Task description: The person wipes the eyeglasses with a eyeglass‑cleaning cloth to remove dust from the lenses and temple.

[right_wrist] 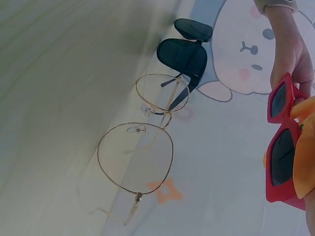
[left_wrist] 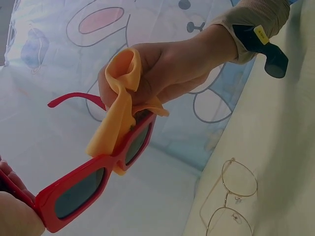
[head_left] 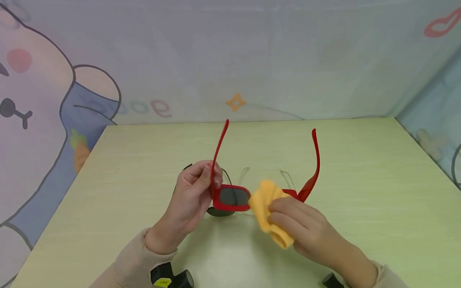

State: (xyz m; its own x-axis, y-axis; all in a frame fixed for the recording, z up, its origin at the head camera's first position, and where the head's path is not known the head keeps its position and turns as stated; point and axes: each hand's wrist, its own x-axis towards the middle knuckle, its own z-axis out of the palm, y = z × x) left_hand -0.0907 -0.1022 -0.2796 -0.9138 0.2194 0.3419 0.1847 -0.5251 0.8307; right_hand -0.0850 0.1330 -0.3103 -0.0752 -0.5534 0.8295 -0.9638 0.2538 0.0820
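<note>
Red-framed sunglasses (head_left: 232, 197) with dark lenses are held up over the table, both temples unfolded and pointing away from me. My left hand (head_left: 191, 200) pinches them at the left hinge and temple, thumb against the red arm. A yellow cloth (head_left: 264, 204) is bunched in my right hand (head_left: 306, 226), whose fingers curl round it. In the left wrist view the cloth (left_wrist: 110, 128) wraps over the bridge and the top of the other lens, hiding part of the rim. The right thumb is hidden behind the cloth in the head view.
Behind the red pair, dark sunglasses (right_wrist: 182, 56) lie on the table (head_left: 360, 180). Beside them are thin gold-rimmed glasses (left_wrist: 226, 197) with clear lenses. A printed cloth backdrop (head_left: 288, 60) hangs along the table's far edge. A small black device (head_left: 183, 278) is strapped at the left wrist.
</note>
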